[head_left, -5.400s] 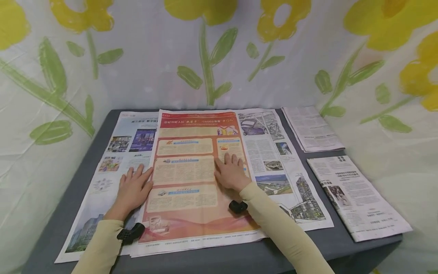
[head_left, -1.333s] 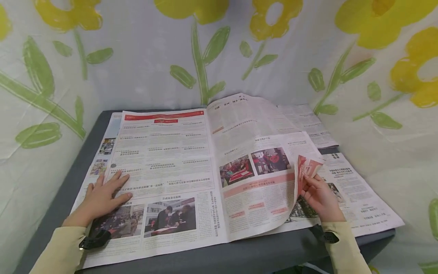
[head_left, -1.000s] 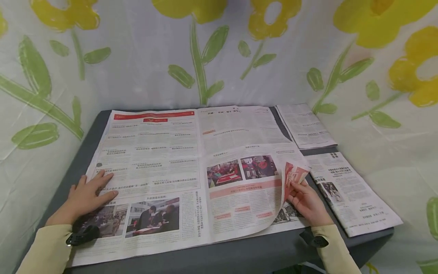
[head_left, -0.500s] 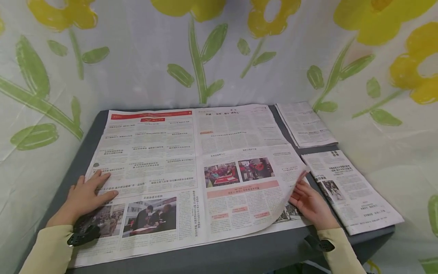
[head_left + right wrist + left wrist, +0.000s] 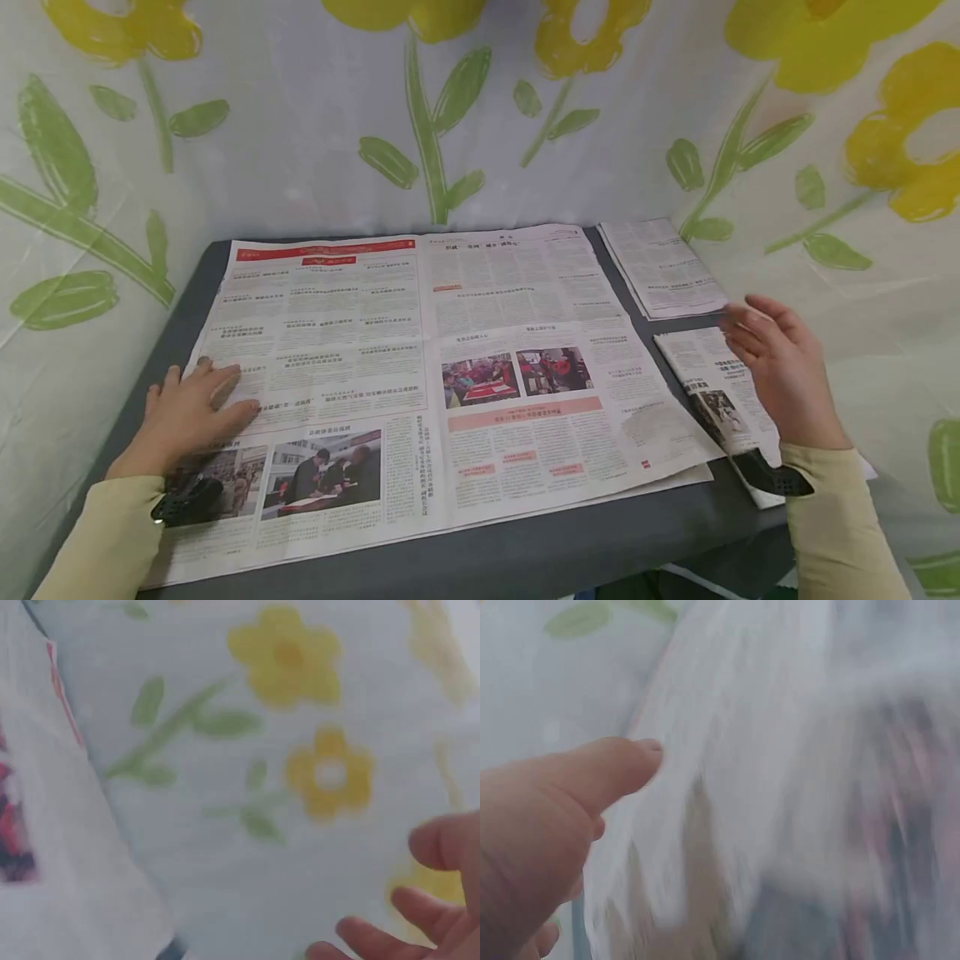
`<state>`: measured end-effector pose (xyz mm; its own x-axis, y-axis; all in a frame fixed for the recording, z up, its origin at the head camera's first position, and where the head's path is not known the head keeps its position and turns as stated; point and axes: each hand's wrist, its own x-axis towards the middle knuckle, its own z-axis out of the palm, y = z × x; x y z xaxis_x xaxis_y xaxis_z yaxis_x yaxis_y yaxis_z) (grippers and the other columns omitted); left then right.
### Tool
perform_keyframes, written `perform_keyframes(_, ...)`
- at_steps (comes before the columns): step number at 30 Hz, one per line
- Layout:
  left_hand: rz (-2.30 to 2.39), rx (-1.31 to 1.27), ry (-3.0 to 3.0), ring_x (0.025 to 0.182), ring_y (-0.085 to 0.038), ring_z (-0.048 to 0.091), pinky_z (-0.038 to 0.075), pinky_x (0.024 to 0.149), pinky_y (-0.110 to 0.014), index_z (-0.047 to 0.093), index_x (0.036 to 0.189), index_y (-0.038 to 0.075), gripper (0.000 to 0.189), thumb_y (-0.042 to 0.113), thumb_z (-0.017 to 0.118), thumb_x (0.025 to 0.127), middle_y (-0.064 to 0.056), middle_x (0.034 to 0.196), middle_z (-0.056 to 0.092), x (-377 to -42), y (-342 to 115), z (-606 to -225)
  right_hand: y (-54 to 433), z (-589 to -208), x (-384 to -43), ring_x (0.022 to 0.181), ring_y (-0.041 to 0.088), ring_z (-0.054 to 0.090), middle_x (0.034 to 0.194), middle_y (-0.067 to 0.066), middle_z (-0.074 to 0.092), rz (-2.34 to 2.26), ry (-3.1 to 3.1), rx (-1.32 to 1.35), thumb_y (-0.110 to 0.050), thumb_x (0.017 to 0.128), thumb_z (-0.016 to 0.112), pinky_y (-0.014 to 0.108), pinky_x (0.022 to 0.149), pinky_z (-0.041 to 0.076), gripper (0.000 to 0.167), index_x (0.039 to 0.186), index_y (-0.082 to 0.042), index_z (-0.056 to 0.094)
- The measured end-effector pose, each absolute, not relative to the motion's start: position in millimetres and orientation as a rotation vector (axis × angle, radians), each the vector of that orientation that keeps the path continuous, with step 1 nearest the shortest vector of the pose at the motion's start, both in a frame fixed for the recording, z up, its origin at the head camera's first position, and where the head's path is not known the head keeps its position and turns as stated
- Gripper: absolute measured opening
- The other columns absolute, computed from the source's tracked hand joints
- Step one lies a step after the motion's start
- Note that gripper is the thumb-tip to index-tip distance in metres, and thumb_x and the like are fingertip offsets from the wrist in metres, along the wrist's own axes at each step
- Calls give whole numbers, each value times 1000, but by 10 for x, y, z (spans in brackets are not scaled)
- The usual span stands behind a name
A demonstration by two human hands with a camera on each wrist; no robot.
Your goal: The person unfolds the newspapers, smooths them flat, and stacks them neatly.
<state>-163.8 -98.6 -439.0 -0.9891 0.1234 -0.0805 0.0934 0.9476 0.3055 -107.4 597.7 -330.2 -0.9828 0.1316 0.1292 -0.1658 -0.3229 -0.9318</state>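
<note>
A newspaper (image 5: 525,308) lies spread open in the head view, its two printed pages side by side with photos in the lower half. My left hand (image 5: 187,408) rests on its left margin, fingers apart. The left wrist view shows that hand's thumb (image 5: 607,772) over blurred newsprint. Away from the spread, my right hand (image 5: 783,367) is raised over a folded newspaper (image 5: 701,358) on the right and covers part of it. Its fingers bend loosely and hold nothing; in the right wrist view the fingertips (image 5: 356,928) are spread apart. The spread's lower right corner (image 5: 697,450) lies almost flat.
Another folded newspaper (image 5: 660,267) is at the back right. A dark grey cloth (image 5: 525,550) covers the table, showing along its front edge. White fabric with yellow flowers (image 5: 285,125) encloses the back and sides. Under the spread's lower right corner, another sheet's edge (image 5: 693,477) sticks out.
The red front page has been turned open to the inner spread. My right hand has let go of the curled lower right corner and risen to the right. My left hand stays on the left page.
</note>
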Motion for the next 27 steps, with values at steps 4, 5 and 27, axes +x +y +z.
perform_keyframes(4, 492, 193, 2994, 137, -77, 13, 12, 104, -87, 42, 148, -6, 82, 55, 60, 97, -47, 154, 23, -1794, -747, -4339, 5472, -3070, -1415, 120, 11, 65, 134, 3, 68, 1728, -2395, 51, -16, 105, 56, 24, 103, 48, 36, 140, -8, 54)
perform_keyframes(5, 499, 203, 2979, 138, -77, 11, 11, 104, -87, 40, 149, -6, 82, 55, 59, 98, -47, 155, 21, -1839, -670, -4341, 5331, -3075, -1509, 128, 16, 62, 142, 7, 63, 1528, -2566, 48, -21, 105, 56, 30, 108, 47, 42, 144, -7, 51)
perform_keyframes(27, 473, 153, 2886, 149, -67, -8, -1, 114, -82, 23, 162, 7, 90, 62, 53, 97, -35, 166, 2, -2178, 20, -4577, 4591, -4624, -2435, 156, 55, -3, 171, 24, 0, 409, -3398, 203, -65, 99, 43, 74, 121, 4, 87, 166, -18, 13)
